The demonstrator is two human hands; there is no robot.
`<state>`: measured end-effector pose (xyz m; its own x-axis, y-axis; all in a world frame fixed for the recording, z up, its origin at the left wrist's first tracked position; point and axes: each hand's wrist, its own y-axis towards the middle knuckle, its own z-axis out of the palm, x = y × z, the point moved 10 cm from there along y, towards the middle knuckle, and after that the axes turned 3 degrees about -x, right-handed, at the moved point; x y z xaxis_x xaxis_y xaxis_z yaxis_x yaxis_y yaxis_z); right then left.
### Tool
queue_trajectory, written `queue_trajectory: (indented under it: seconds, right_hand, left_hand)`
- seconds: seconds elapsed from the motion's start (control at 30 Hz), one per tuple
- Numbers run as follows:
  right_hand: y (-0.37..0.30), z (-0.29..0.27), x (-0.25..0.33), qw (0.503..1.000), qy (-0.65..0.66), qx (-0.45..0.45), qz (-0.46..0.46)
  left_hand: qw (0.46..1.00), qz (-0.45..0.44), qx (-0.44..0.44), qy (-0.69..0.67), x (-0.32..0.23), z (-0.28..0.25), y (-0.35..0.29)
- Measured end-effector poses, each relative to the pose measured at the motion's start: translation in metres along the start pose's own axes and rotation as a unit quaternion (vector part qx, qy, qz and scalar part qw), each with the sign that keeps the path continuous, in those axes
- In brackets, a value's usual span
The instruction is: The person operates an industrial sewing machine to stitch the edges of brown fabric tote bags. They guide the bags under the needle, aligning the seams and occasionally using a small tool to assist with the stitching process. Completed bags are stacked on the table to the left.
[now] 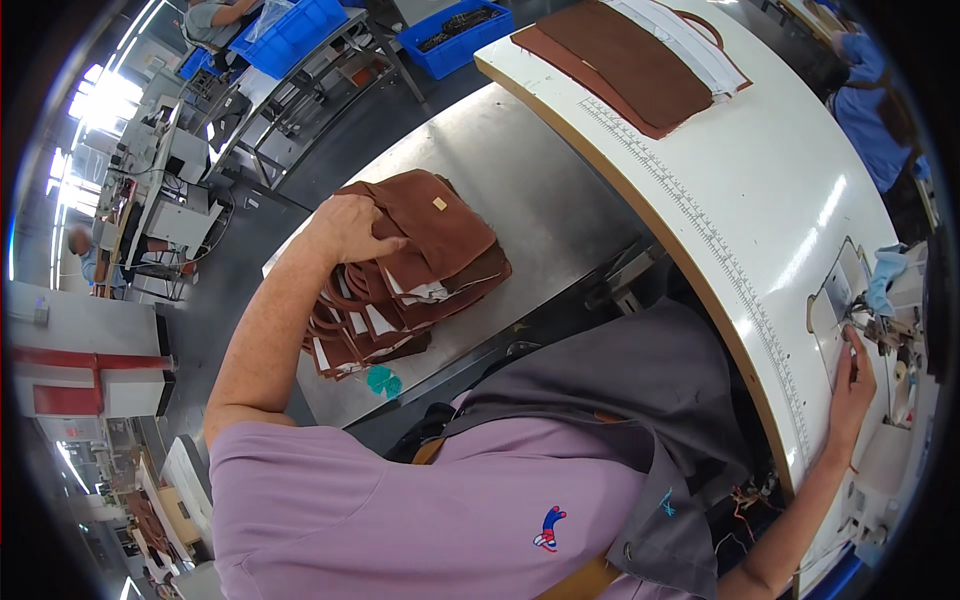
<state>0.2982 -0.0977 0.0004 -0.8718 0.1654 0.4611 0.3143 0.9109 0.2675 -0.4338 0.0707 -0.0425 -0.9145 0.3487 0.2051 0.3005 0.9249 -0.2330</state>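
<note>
A stack of brown fabric pieces (440,235), with white layers and curved brown handles showing at its sides, lies on a metal side table (535,180). My left hand (352,230) rests on the left part of the top piece, its thumb spread away from bent fingers. A small tan patch (440,204) marks that top piece. At the far right, my right hand (851,380) lies beside a sewing machine (885,325), fingers stretched toward its needle area, with nothing visible in them. A light blue cloth (886,278) hangs on the machine.
More brown pieces (640,70) with a white panel and handle lie on the white sewing table (790,190), which has a printed ruler along its edge. Teal thread (383,381) sits at the metal table's near edge. Blue bins (455,40) and other people are beyond.
</note>
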Motion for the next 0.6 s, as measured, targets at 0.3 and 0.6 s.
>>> queue_trajectory:
  seconds: [0.3, 0.6]
  right_hand:
    - [0.0, 0.002, 0.005, 1.0, 0.005, -0.003, -0.011]
    - [-0.004, 0.001, 0.004, 1.0, 0.016, -0.004, -0.012]
  left_hand:
    - [0.981, -0.022, -0.096, -0.169, 0.063, 0.038, -0.023]
    - [0.986, -0.037, -0.12, -0.111, 0.017, -0.015, -0.01]
